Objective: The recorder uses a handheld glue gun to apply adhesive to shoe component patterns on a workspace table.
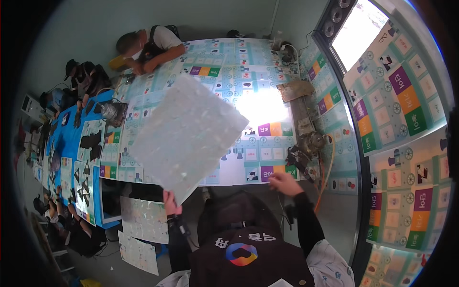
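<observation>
A large pale grey-white sheet [191, 136], flat and faintly speckled, is tilted up over the near part of the table [215, 178]. My left hand [172, 203] grips it by its lowest corner, with the fingers closed around the edge. Part of the table behind the sheet is hidden. My right hand [285, 184] hovers at the table's near edge, apart from the sheet. Its fingers are loosely bent and spread, and nothing shows in them. Printed sheets with coloured blocks cover the tabletop.
A dark machine part with cables [308, 143] lines the table's right edge, with a brown pad [295, 90] behind it. Across the table leans a person [158, 48]. More people work at a blue table [76, 138] on the left. Speckled sheets [143, 217] hang below, left of me.
</observation>
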A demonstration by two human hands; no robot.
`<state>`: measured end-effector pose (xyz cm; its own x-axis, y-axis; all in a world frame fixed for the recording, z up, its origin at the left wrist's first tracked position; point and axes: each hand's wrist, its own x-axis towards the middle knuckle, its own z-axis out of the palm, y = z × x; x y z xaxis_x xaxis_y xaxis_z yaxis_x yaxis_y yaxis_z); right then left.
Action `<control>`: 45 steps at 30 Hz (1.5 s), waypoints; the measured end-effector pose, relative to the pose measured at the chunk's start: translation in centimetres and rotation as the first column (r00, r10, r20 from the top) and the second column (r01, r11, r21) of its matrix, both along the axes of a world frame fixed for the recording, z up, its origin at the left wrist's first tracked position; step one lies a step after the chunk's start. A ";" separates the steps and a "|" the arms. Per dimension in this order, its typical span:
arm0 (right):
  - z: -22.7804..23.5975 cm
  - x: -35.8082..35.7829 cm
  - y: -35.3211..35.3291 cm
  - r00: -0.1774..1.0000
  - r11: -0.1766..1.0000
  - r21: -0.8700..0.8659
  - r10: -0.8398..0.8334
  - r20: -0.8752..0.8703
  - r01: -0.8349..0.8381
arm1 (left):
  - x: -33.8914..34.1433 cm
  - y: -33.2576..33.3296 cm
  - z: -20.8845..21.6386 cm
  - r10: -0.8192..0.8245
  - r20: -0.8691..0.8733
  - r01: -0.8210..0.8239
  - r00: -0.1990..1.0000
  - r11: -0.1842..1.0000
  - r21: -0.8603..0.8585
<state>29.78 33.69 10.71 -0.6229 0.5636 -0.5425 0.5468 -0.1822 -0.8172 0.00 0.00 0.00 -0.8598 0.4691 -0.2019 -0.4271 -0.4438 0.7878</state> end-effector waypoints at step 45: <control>-19.7 -15.4 -1.6 0.865 0.436 0.843 -0.235 0.444 -0.314 | 4.4 18.7 -8.0 -0.871 -0.327 -0.540 0.367 0.087 -0.837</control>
